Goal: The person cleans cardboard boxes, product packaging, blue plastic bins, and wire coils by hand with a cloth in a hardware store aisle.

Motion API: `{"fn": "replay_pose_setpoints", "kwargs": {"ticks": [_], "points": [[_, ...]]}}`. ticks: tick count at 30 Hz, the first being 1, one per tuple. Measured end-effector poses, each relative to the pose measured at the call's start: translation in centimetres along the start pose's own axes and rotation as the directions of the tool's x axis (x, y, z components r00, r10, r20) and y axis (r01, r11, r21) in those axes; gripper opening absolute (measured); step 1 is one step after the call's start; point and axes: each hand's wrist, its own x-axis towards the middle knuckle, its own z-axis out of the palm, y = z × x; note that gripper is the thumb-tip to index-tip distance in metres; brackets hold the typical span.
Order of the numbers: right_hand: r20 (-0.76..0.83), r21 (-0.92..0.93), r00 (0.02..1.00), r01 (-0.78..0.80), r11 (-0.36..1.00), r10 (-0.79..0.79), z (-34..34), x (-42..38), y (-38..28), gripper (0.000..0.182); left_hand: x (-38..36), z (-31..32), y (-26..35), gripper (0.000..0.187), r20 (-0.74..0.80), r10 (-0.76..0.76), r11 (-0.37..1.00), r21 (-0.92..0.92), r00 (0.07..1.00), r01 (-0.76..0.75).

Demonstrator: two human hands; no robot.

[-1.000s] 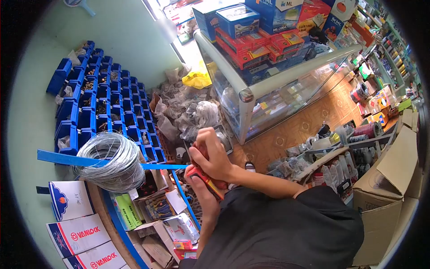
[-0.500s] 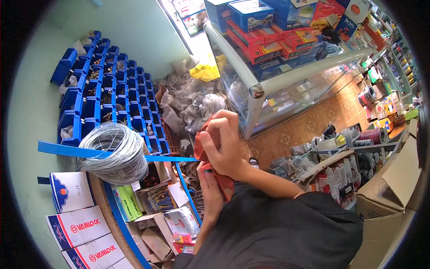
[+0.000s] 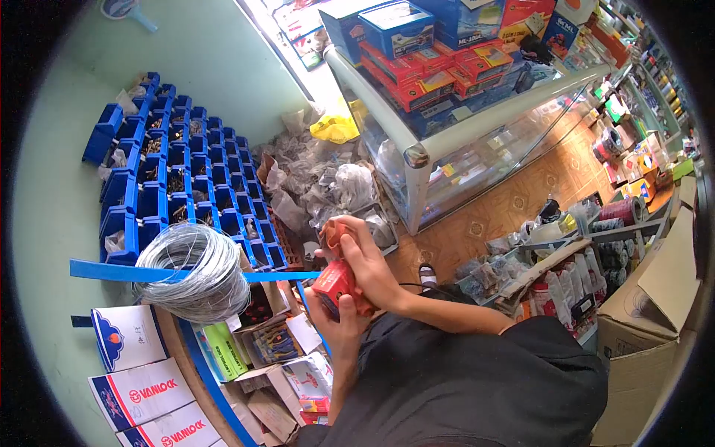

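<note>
A small red printed box (image 3: 337, 284) is in front of my body, tilted, with a dark patch on its near side. My left hand (image 3: 341, 324) grips the box from below, thumb on its near face. My right hand (image 3: 370, 272) is closed around a crumpled orange-red cloth (image 3: 339, 234), which sticks out above the fingers and seems to reach down beside the box. The right fingers lie against the box's upper right side; their tips are partly hidden.
Left are a coil of silver wire (image 3: 192, 272) on a blue bar (image 3: 97, 270), blue parts bins (image 3: 179, 154) and Vanlock boxes (image 3: 141, 391). Ahead stands a glass display case (image 3: 417, 179) beside piled plastic bags (image 3: 346, 186). An open cardboard box (image 3: 640, 328) is at right.
My right hand has come down with the cloth, closer to the left. The red box has turned, so its printed face now shows. The view has shifted slightly.
</note>
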Motion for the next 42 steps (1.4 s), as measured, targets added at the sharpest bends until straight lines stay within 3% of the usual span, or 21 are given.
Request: {"fn": "replay_pose_setpoints", "kwargs": {"ticks": [1,3,5,8,9,12,13,15,17,20,21,24,25,28,29,30,32,33,36,40,42], "points": [[0.08,0.112,0.996,-0.04,0.993,0.031,-0.6,0.1,0.8,0.031,0.2,0.4,-1.0,0.077,-0.056,0.113,0.993,0.039,0.992,-0.111],[0.084,-0.079,0.996,0.047,0.996,-0.04,-1.3,-0.6,2.2,0.034,1.0,0.4,-1.7,0.061,-0.178,0.113,0.993,0.065,0.977,-0.103],[0.129,-0.294,0.992,0.025,0.955,0.013,-1.4,-2.3,2.6,0.037,2.2,0.1,-0.1,0.05,-0.21,-0.022,0.98,-0.197,0.977,-0.02],[0.175,-0.378,0.976,0.186,0.907,-0.127,-1.6,-3.9,3.7,0.036,5.0,0.1,3.9,0.052,-0.241,0.03,0.995,-0.087,0.97,-0.052],[0.202,-0.431,0.937,0.345,0.834,-0.284,-2.0,-3.0,4.3,0.036,5.2,0.2,2.5,0.052,-0.216,0.093,0.992,-0.065,0.972,-0.109],[0.16,-0.194,0.911,0.406,0.893,-0.379,-1.5,-0.3,1.6,0.038,2.7,1.1,1.4,0.058,-0.022,0.12,0.992,0.031,0.992,-0.12],[0.117,-0.04,0.924,0.37,0.928,-0.363,-1.0,0.2,0.3,0.038,1.7,1.8,1.6,0.053,0.021,0.013,0.991,-0.135,1.0,-0.01],[0.152,-0.192,0.915,0.399,0.897,-0.374,-1.3,-0.2,0.7,0.039,2.0,1.4,1.6,0.053,0.013,-0.021,0.999,-0.03,1.0,0.021],[0.162,-0.316,0.906,0.423,0.849,-0.392,-1.5,-1.1,2.0,0.042,3.1,2.5,2.4,0.054,-0.074,-0.011,0.978,-0.207,0.997,-0.005],[0.279,-0.169,0.944,0.23,0.958,-0.177,-1.3,-3.7,2.3,0.046,5.4,1.2,1.4,0.055,-0.334,0.052,0.988,-0.121,0.941,-0.097],[0.284,-0.187,0.938,0.256,0.948,-0.198,-1.4,-3.7,2.4,0.046,5.5,1.1,1.6,0.058,-0.381,0.07,0.995,-0.04,0.922,-0.092],[0.31,-0.245,0.91,0.355,0.902,-0.274,-1.8,-3.3,2.4,0.045,5.2,1.4,1.0,0.065,-0.203,0.159,0.972,-0.137,0.966,-0.189],[0.322,-0.264,0.895,0.399,0.878,-0.31,-1.9,-3.3,2.3,0.045,5.1,0.7,-0.3,0.071,-0.121,0.125,0.981,-0.136,0.985,-0.141],[0.302,-0.357,0.855,0.511,0.782,-0.421,-2.2,-2.6,1.2,0.044,3.2,2.2,1.3,0.065,0.026,-0.002,0.905,-0.425,1.0,0.013],[0.29,-0.393,0.841,0.539,0.745,-0.456,-2.3,-2.2,0.9,0.043,2.1,1.6,0.5,0.066,0.104,-0.022,0.959,-0.279,0.994,0.05],[0.167,-0.321,0.888,0.46,0.828,-0.429,-2.5,-1.6,1.2,0.042,1.3,1.3,0.0,0.074,0.192,-0.048,0.982,-0.17,0.98,0.081],[0.1,-0.418,0.927,0.368,0.831,-0.36,-3.4,0.0,-0.5,0.042,-0.5,3.9,-0.1,0.069,0.069,-0.013,0.949,-0.315,0.998,0.034],[0.144,-0.441,0.928,0.371,0.817,-0.343,-3.6,0.0,-0.7,0.044,-0.6,4.2,0.0,0.07,0.034,-0.003,0.97,-0.244,0.999,0.011],[0.102,-0.5,0.931,0.353,0.79,-0.352,-2.1,-2.7,2.2,0.047,1.5,3.8,1.7,0.069,0.027,-0.099,0.905,-0.412,0.995,0.102],[0.286,-0.558,0.9,0.435,0.706,-0.328,-1.8,-3.5,2.2,0.053,3.7,2.1,-0.1,0.069,-0.119,-0.065,0.927,-0.374,0.991,0.016],[0.283,-0.564,0.846,0.528,0.634,-0.453,-1.7,-1.5,0.9,0.052,1.1,4.1,0.6,0.069,-0.033,-0.235,0.74,-0.654,0.971,0.157]]}}
